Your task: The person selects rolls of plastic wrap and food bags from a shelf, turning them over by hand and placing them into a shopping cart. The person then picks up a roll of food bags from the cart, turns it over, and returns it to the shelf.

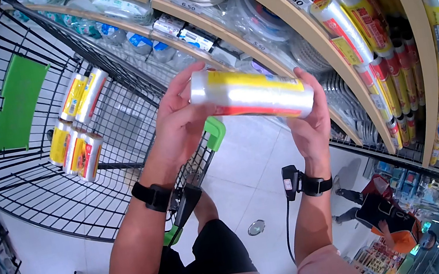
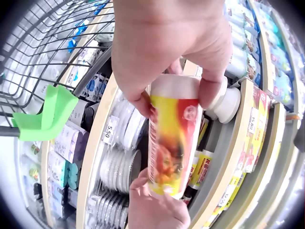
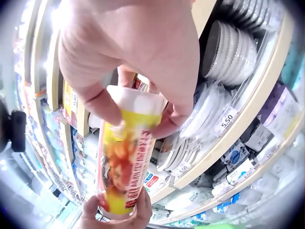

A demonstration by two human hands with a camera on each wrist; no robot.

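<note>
Printed roll [image 1: 250,96] is at centre of the head view, slightly above the middle, right end tilted down in the frame. Glossy film over it, yellow and red label.

Grip state: both engaged. Near end of the roll is pinched between thumb and fingers of the left hand [image 1: 176,124]; the other end is held by the curled fingers and thumb of the right hand [image 1: 311,124]. Middle left uncovered.

Handling, judged by eye: light to moderate weight, fairly firm if tightly wound, thin outer film likely slick. Not fragile, but the wrap could be creased or torn by fingertips. Best taken around the barrel near mid-length if one-handed; the present end-to-end hold looks well balanced. Hard squeezing not needed. If only one end is held, some droop or twist should be expected.

Further out: similar rolls [image 1: 92,95] are lying in two groups in the wire cart [image 1: 20,104], left of the frame. More packed rolls [image 1: 365,11] are stocked at upper right, behind a pale shelf edge [image 1: 420,25]. Stacked plates [image 2: 119,169] are seen at lower left of the left wrist view.
</note>
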